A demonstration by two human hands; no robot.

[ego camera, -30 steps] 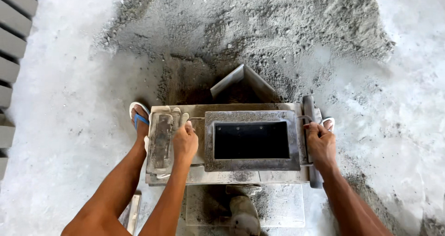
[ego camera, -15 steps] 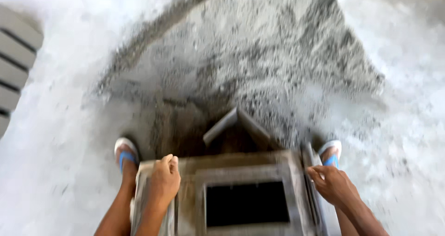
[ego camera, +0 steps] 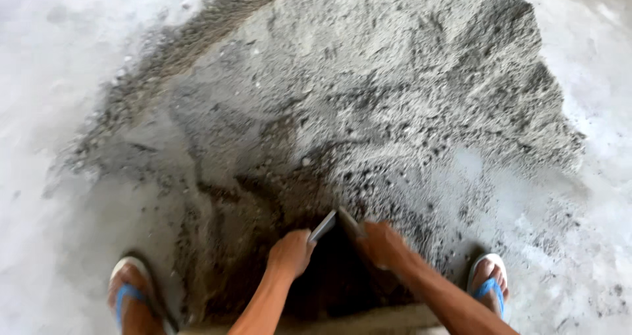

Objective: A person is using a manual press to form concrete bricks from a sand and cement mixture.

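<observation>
1. In the head view, a big pile of grey sand mix (ego camera: pixel 368 104) fills most of the picture. It looks rough and crumbly, with small stones and lumps in it. The far part of the pile is lighter and dry-looking. The near part, by the hands, is darker and looks damp.
2. At the near foot of the pile sits a metal scoop (ego camera: pixel 337 222). It is thin and flat-sided, and its two edges meet in a point like a little roof. The point pokes into the dark mix. Below the point there is a dark hollow.
3. The left hand (ego camera: pixel 289 253) is curled tight on the left edge of the scoop. The right hand (ego camera: pixel 382 245) is curled tight on the right edge. Both hands are dusty with grey powder.
4. Left of the scoop, a foot in a white flip-flop with a blue strap (ego camera: pixel 135 299) stands on the floor. Right of the scoop, another foot in the same kind of sandal (ego camera: pixel 490 283) stands by the edge of the pile.
5. Around the pile lies a pale concrete floor (ego camera: pixel 46 78). It is smooth and chalky, with loose grains spread over it.
</observation>
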